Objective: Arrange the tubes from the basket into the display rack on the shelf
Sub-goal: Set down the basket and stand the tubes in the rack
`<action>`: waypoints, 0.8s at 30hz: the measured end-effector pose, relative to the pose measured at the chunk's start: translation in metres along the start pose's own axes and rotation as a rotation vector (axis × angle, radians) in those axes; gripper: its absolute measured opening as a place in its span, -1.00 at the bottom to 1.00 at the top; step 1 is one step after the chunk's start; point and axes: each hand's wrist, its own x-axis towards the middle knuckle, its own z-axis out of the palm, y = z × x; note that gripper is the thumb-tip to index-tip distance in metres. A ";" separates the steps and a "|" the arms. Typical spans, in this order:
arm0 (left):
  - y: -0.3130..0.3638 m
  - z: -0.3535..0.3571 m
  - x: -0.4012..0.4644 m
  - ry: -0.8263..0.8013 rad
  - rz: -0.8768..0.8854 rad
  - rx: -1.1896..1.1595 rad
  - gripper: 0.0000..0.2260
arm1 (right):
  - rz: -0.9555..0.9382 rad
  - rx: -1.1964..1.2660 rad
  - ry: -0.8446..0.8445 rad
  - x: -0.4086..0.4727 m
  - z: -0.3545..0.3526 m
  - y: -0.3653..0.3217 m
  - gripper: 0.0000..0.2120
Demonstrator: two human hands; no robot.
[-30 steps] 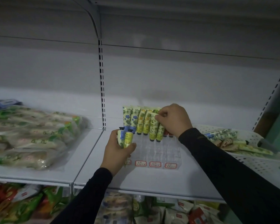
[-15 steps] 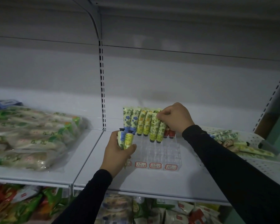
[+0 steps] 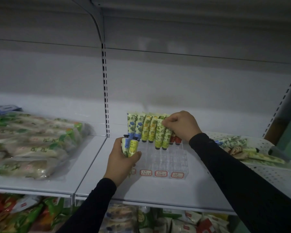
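Observation:
A clear plastic display rack (image 3: 168,160) with red-framed labels along its front stands on the white shelf (image 3: 158,190). Several tubes (image 3: 141,126) stand cap-down in its back rows, blue-flowered at the left, yellow in the middle, green at the right. My right hand (image 3: 181,126) pinches the top of a green tube (image 3: 165,132) at the right end of that group. My left hand (image 3: 123,160) sits at the rack's left front and grips two tubes (image 3: 129,147), one blue-flowered and one yellow, caps up. A white perforated basket (image 3: 265,167) at the right holds several more tubes.
Clear bags of packaged goods (image 3: 32,145) cover the shelf section to the left, beyond the slotted upright (image 3: 105,98). Colourful packets (image 3: 23,216) fill the shelf below. A grey handle-like object (image 3: 279,153) lies across the basket.
My right hand has shifted slightly right and up along the tube tops. The view has drifted a little. My left hand keeps its two tubes in the same spot.

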 end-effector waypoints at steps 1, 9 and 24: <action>0.000 0.000 0.000 0.001 0.001 0.001 -0.65 | -0.002 -0.002 0.003 0.000 0.000 0.000 -0.80; -0.002 -0.001 0.000 -0.003 0.002 0.003 -0.65 | -0.037 -0.091 0.016 0.000 0.000 -0.003 -0.79; 0.016 -0.004 -0.002 0.010 -0.009 -0.010 -0.63 | -0.114 -0.036 0.256 -0.029 -0.012 -0.014 -0.67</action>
